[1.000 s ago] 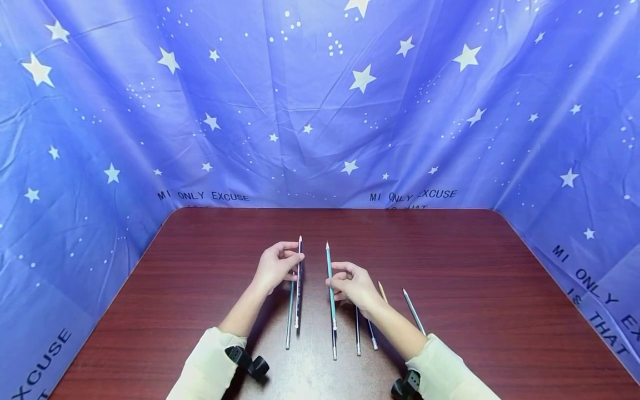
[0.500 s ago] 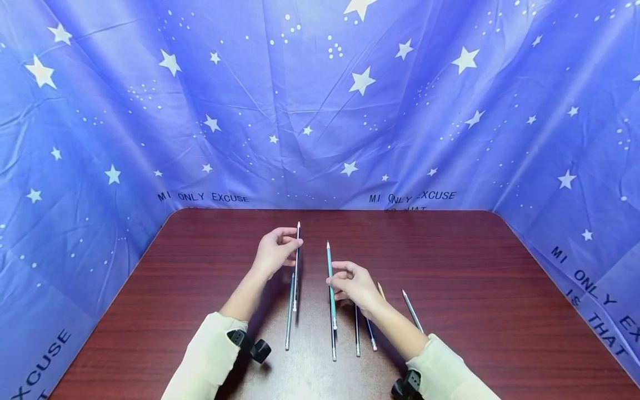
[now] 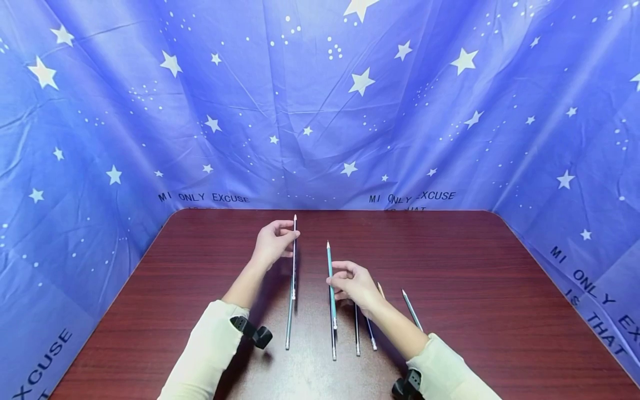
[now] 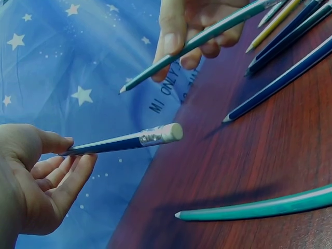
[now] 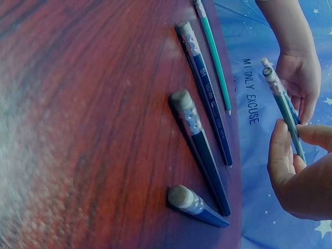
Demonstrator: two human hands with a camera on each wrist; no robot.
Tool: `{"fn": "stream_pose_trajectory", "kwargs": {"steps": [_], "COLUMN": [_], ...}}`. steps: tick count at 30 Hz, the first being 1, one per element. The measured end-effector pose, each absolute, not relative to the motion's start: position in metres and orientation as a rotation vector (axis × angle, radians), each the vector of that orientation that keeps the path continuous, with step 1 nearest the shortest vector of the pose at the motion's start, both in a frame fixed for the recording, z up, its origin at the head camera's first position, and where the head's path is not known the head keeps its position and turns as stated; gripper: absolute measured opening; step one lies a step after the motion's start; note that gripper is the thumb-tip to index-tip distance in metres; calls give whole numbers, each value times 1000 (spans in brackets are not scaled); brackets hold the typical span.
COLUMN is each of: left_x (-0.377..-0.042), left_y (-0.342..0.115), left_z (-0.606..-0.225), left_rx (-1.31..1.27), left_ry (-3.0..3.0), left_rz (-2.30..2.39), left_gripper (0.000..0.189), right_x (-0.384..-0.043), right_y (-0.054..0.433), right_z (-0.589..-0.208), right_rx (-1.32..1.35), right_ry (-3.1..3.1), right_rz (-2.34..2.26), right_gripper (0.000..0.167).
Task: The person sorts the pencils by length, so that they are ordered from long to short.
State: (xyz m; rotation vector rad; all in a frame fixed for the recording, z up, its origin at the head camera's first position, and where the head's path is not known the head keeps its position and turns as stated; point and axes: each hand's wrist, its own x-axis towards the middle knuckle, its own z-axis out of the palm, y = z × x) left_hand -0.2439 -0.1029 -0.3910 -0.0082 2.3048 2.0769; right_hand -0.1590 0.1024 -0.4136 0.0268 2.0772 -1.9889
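Note:
My left hand (image 3: 272,243) pinches a dark blue pencil (image 4: 111,145) between thumb and fingers, raised off the table. Its tip points away from me, and its white eraser faces the left wrist camera. A teal pencil (image 3: 329,261) is pinched in my right hand (image 3: 356,284), also above the table with the tip pointing away. On the tabletop below the left-hand pencil lies a green pencil (image 3: 289,322), partly covered by it in the head view. Beneath the teal pencil a dark blue pencil (image 3: 334,344) lies on the table.
More pencils lie near my right forearm: a black one (image 3: 358,333), a dark blue one (image 3: 371,335), a yellow one (image 3: 381,290) and a greenish one (image 3: 412,311). A blue star-printed curtain (image 3: 300,83) surrounds the brown table (image 3: 200,266).
My left hand has moved away from me toward the table's far edge and slightly left, carrying the dark blue pencil. The right hand and its teal pencil have stayed almost still.

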Motion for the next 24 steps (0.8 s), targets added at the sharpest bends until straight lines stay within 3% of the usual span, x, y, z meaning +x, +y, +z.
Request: {"fn": "stream_pose_trajectory", "kwargs": {"steps": [24], "left_x": [-267], "left_y": [-121], "left_z": [-393], "left_rx": [-121], "left_ry": [2384], "left_rz": [2068], "left_gripper": [41], "right_x": [-158], "right_y": [103], "right_z": [-414], "right_rx": [-5], "right_ry": [2084], "right_rz": [-1993], "right_gripper": [50]}}
